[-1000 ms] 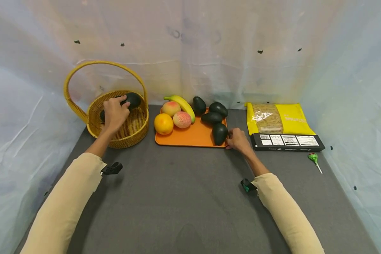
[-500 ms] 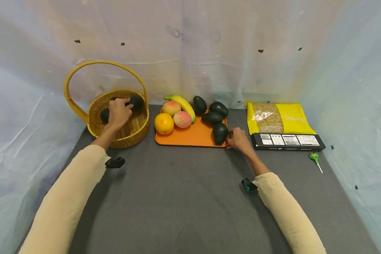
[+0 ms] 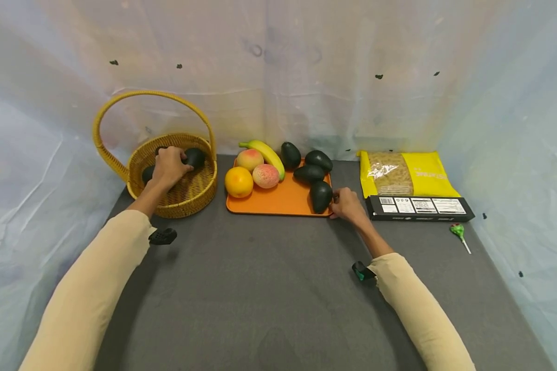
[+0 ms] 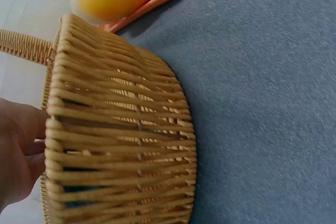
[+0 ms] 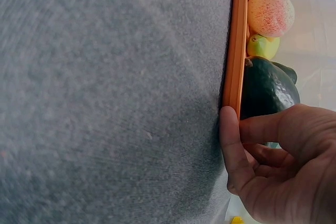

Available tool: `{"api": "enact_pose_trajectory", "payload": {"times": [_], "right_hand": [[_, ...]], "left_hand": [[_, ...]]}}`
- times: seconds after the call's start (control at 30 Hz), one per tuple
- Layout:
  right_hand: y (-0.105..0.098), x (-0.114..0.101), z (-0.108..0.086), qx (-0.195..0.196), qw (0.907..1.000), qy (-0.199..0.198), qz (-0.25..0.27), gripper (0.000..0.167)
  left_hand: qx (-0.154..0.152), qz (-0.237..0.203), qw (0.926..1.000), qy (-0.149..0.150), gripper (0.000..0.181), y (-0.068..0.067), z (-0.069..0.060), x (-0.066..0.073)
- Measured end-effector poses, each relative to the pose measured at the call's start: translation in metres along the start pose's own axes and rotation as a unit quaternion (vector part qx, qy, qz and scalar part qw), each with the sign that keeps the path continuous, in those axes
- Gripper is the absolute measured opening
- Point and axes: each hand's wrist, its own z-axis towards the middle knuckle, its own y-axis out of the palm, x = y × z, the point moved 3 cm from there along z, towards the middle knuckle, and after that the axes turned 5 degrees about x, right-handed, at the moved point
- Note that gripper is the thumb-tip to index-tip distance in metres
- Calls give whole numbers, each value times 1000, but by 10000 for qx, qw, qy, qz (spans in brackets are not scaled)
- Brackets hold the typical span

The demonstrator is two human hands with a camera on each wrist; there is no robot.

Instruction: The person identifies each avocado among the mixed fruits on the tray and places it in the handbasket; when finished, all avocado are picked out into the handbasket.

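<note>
My left hand [image 3: 167, 167] reaches into the wicker basket [image 3: 185, 203] and holds a dark green avocado [image 3: 195, 158] by its left side, low inside the rim. Another avocado [image 3: 147, 174] shows left of the wrist, and a dark shape behind the fingers is mostly hidden. In the left wrist view, the basket wall [image 4: 121, 129] hides the fingertips. At the front right corner of the orange tray [image 3: 278, 203], my right hand [image 3: 348, 204] pinches the rim between thumb and finger. Beside those fingers lies an avocado [image 3: 321, 197], one of several at the tray's right side.
On the tray's left are an orange [image 3: 239, 182], two peaches [image 3: 266, 176] and a banana [image 3: 266, 153]. To the right lie a yellow pasta bag [image 3: 406, 172], a black box [image 3: 420, 208] and a green lollipop [image 3: 458, 231]. The basket's tall handle [image 3: 155, 94] arches over its opening.
My left hand has lowered the avocado deeper into the basket, after shifting slightly right and then back left. The right hand has stayed at the tray corner.
</note>
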Motion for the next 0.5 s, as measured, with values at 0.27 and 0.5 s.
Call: {"api": "enact_pose_trajectory", "payload": {"times": [0.27,0.5], "right_hand": [[0,-1,-1,83,10000,11,-25,35],[3,-1,-3,23,10000,89,-17,34]], "left_hand": [[169,-111,9998,82,39,-6,-3,-4],[425,-156,9987,214,31,-16,-7,9]]}}
